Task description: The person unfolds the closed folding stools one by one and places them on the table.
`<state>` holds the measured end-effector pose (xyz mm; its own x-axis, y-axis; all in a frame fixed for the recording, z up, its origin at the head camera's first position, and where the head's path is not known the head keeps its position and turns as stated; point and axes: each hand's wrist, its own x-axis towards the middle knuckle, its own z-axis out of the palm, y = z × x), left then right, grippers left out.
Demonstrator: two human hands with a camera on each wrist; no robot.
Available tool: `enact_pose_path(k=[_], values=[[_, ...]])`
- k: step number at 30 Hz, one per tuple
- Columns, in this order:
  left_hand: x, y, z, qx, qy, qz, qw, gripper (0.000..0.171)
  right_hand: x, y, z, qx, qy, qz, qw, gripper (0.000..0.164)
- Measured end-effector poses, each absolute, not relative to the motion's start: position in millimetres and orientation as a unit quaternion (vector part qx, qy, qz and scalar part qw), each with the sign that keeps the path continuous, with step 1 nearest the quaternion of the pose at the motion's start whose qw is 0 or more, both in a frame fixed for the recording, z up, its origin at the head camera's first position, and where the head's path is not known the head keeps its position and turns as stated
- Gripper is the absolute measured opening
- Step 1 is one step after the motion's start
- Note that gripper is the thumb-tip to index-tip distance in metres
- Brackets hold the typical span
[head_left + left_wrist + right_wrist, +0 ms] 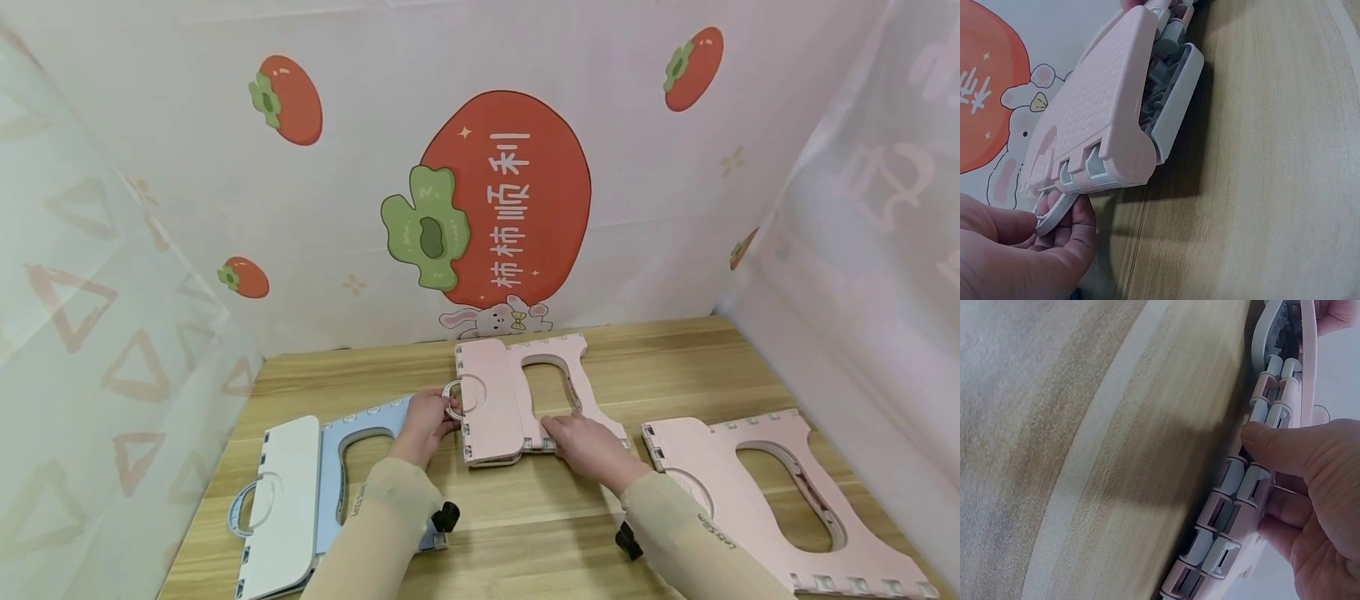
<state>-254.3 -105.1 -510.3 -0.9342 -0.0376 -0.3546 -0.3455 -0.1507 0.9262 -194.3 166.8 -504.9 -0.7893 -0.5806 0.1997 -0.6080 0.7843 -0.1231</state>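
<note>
A folded pink step stool (495, 421) lies at the back middle of the wooden table, its white handle loop (1057, 217) at the left. My left hand (426, 423) holds that handle, thumb and fingers closing round it in the left wrist view. My right hand (588, 446) pinches the stool's near hinged edge (1213, 553), with the thumb on the hinge side and the fingers behind. In the left wrist view the stool's underside shows a white folded leg part (1175, 103) standing a little off the top panel.
A folded blue and white step stool (285, 500) lies at the left, partly under my left forearm. Another folded pink step stool (720, 475) lies at the right, beside my right forearm. Printed cloth walls (337, 167) enclose the table (525, 533) at the back and sides.
</note>
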Motion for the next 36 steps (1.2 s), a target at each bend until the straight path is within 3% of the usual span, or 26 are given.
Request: enact_pose_path(k=[36], values=[[-247, -109, -492, -0.149, 0.628, 0.756, 0.107, 0.035, -193, 172, -501, 0.298, -0.945, 0.126, 0.055, 0.03]])
